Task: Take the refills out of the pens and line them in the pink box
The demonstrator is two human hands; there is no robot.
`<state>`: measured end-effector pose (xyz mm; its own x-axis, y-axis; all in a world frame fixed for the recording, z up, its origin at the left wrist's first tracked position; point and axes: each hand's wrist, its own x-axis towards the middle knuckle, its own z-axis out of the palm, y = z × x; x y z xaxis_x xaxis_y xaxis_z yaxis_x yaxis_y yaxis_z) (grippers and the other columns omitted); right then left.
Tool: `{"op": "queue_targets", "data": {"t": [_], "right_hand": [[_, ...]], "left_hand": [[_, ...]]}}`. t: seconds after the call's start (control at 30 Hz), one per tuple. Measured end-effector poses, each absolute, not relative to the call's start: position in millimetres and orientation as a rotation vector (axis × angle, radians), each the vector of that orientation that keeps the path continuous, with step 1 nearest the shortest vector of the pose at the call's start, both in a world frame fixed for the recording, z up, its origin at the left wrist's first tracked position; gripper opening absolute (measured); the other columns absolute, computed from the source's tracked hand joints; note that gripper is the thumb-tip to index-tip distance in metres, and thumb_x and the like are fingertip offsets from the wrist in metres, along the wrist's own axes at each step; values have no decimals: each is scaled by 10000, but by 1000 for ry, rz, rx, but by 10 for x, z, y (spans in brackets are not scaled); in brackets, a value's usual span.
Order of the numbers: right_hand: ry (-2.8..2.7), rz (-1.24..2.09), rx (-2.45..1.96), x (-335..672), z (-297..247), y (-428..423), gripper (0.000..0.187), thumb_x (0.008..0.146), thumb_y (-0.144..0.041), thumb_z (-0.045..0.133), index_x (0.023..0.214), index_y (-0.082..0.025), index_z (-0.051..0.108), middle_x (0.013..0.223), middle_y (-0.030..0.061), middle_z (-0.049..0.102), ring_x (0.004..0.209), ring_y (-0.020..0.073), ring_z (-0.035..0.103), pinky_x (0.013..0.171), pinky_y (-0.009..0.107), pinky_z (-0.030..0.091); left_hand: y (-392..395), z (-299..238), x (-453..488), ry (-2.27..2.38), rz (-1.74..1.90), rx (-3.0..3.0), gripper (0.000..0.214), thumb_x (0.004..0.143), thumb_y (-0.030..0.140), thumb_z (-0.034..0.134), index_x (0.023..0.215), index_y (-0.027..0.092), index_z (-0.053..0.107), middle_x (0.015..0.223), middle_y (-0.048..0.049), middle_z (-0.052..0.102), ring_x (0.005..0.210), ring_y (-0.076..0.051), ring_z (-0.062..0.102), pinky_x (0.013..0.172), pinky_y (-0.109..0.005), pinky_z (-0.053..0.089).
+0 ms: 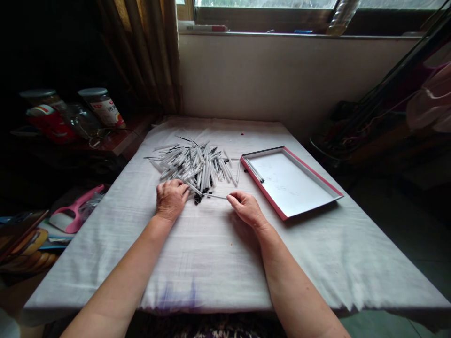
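Note:
A heap of clear plastic pen barrels and thin refills (pixel 195 164) lies on a white cloth-covered table (pixel 211 253). My left hand (pixel 171 197) rests knuckles-up at the near edge of the heap, fingers curled round a clear pen barrel (pixel 192 188). My right hand (pixel 246 206) pinches the end of a thin pen refill (pixel 215 197) that points left toward the barrel. Small black pen parts (pixel 201 195) lie between the two hands.
A shallow white tray with a red rim (pixel 319 180) sits to the right, holding a few finished pens (pixel 255 171) at its left side. Glass jars (pixel 102 107) stand on a dark shelf at left. A wall and window sill lie behind the table.

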<state>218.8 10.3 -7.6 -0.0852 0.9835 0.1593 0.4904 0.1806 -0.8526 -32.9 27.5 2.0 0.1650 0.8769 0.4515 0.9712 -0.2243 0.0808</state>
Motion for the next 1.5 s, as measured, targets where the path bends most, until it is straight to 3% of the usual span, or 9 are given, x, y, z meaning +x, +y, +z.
{"op": "queue_targets", "data": {"t": [0.2, 0.33, 0.43, 0.57, 0.7, 1.1, 1.5], "right_hand": [[-1620, 870, -1371, 2203, -68, 114, 294, 806, -435, 547, 773, -183, 695, 750, 41, 708, 716, 190, 638, 697, 293, 460], [-1544, 916, -1309, 2185, -44, 110, 306, 779, -450, 576, 761, -169, 696, 702, 37, 677, 665, 171, 606, 644, 277, 456], [-1471, 981, -1286, 2180, -10, 108, 328, 750, -474, 604, 761, -160, 696, 635, 20, 626, 583, 143, 547, 545, 255, 423], [-1316, 1045, -1246, 2206, 43, 109, 353, 708, -496, 651, 745, -146, 688, 542, -22, 524, 488, 98, 435, 466, 234, 354], [-1303, 1076, -1222, 2229, 79, 100, 334, 691, -480, 675, 717, -147, 679, 525, -35, 487, 473, 84, 392, 450, 229, 316], [-1443, 1057, -1261, 2213, 61, 82, 320, 730, -459, 634, 734, -143, 685, 572, -17, 533, 504, 93, 431, 479, 229, 354], [-1579, 1200, -1277, 2217, 56, 63, 279, 707, -408, 657, 800, -156, 732, 778, 56, 731, 707, 177, 639, 674, 287, 489]], "left_hand": [[137, 116, -405, -1837, -622, -2167, 148, 839, 254, 567, 915, 221, 690, 1015, -85, 701, 931, -293, 608, 798, -438, 399], [55, 145, -510, -1992, -740, -2214, 163, 830, 273, 568, 940, 230, 680, 853, -58, 724, 819, -259, 650, 730, -372, 442], [34, 124, -466, -2217, -1090, -2351, 203, 815, 350, 581, 942, 223, 674, 793, -33, 720, 723, -211, 652, 666, -315, 468], [9, 121, -282, -2346, -1798, -2615, 395, 746, 501, 646, 946, 160, 637, 863, -68, 729, 732, -182, 655, 672, -285, 508], [-14, 159, -159, -2457, -2092, -2546, 462, 677, 539, 709, 920, 153, 639, 785, -60, 709, 626, -143, 599, 560, -248, 476], [-42, 175, -134, -2438, -2029, -2589, 323, 712, 420, 693, 901, 160, 667, 635, 11, 593, 562, -108, 515, 509, -216, 423], [-62, 76, -69, -2527, -2102, -2573, 365, 667, 449, 728, 872, 149, 688, 709, -4, 650, 524, -89, 531, 529, -226, 450]]}}
